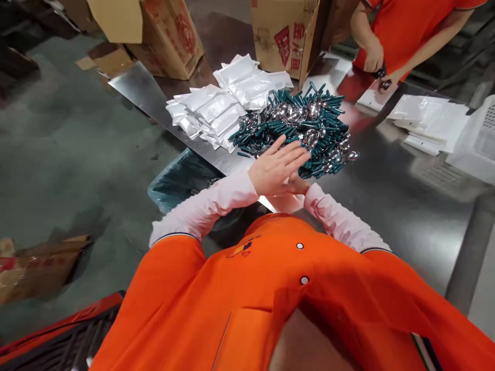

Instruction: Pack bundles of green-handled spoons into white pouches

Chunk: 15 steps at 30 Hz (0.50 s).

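My left hand (pixel 279 164) lies flat with its fingers stretched out and together, at the near edge of a pile of spoons (pixel 313 123). The spoons have shiny silver bowls and dark teal handles. My right hand (pixel 298 184) is below and behind the left one, close against it or touching. Its fingers are mostly hidden, so I cannot see whether it holds anything. Just under both hands, a pale flat item (pixel 286 202) shows brightly at the table's near edge. White flat packets (pixel 216 108) are heaped to the left of the spoons.
A metal table (pixel 402 206) extends right. Cardboard boxes (pixel 284 41) stand at the back. Across the table, a person in orange (pixel 417 31) handles spoons. White bags (pixel 429 121) and a white plastic basket (pixel 477 139) lie right. A bin with blue-green lining (pixel 180 178) stands left.
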Tool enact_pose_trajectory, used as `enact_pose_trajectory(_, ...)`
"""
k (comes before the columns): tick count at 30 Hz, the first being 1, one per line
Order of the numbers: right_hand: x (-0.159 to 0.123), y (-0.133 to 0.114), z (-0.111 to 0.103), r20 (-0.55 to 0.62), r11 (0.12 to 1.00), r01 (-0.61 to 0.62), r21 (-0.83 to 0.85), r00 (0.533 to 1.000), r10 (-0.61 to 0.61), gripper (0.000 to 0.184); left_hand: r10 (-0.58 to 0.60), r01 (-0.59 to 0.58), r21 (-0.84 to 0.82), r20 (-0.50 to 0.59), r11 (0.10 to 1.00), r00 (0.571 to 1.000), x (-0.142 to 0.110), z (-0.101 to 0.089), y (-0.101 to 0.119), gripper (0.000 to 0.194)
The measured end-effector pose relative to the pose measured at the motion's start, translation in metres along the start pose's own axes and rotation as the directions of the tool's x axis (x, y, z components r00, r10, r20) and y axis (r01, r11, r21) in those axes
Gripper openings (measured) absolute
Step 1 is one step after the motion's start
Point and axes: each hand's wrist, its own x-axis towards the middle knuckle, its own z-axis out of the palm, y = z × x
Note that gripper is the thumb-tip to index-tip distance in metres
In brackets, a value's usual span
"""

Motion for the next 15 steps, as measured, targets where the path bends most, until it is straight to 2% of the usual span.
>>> enact_pose_trajectory(1, -0.003, 0.000, 0.000, -0.025, 1.000, -0.001, 0.030, 1.000, 0.002, 0.042, 0.000, -0.024, -0.199, -0.119, 0.980, 0.993, -0.001, -0.014, 0.000, 0.064)
enact_pose_trajectory(2, -0.006, -0.001, -0.001, -0.047, 0.998, -0.009, 0.065, 0.999, 0.013, 0.044, -0.054, -0.036, -0.410, -0.205, 0.911, 0.977, -0.003, -0.025, -0.002, 0.074)
enact_pose_trajectory(3, -0.011, -0.001, -0.001, -0.080, 0.994, -0.018, 0.103, 0.996, 0.026, 0.045, -0.146, -0.034, -0.601, -0.249, 0.799, 0.957, -0.004, -0.033, -0.005, 0.084)
enact_pose_trajectory(4, -0.015, -0.001, 0.000, -0.119, 0.989, -0.031, 0.141, 0.992, 0.048, 0.046, -0.253, -0.025, -0.748, -0.256, 0.663, 0.933, -0.007, -0.037, -0.010, 0.092)
enact_pose_trajectory(6, -0.025, 0.000, 0.002, -0.199, 0.980, -0.058, 0.192, 0.975, 0.097, 0.049, -0.438, -0.013, -0.911, -0.210, 0.412, 0.874, -0.012, -0.034, -0.023, 0.101)
enact_pose_trajectory(8, -0.034, 0.002, 0.006, -0.247, 0.976, -0.074, 0.204, 0.961, 0.124, 0.053, -0.555, 0.007, -0.963, -0.148, 0.268, 0.819, -0.015, -0.019, -0.039, 0.092)
enact_pose_trajectory(9, -0.037, 0.002, 0.009, -0.250, 0.974, -0.084, 0.209, 0.959, 0.136, 0.054, -0.589, 0.032, -0.969, -0.123, 0.245, 0.799, -0.016, -0.009, -0.047, 0.083)
enact_pose_trajectory(11, -0.041, 0.003, 0.013, -0.213, 0.970, -0.109, 0.217, 0.965, 0.156, 0.053, -0.613, 0.129, -0.955, -0.065, 0.268, 0.788, -0.014, 0.010, -0.058, 0.070)
enact_pose_trajectory(15, -0.042, 0.003, 0.020, -0.188, 0.965, -0.114, 0.235, 0.969, 0.160, 0.052, -0.570, 0.343, -0.843, 0.053, 0.414, 0.820, -0.009, 0.037, -0.066, 0.060)
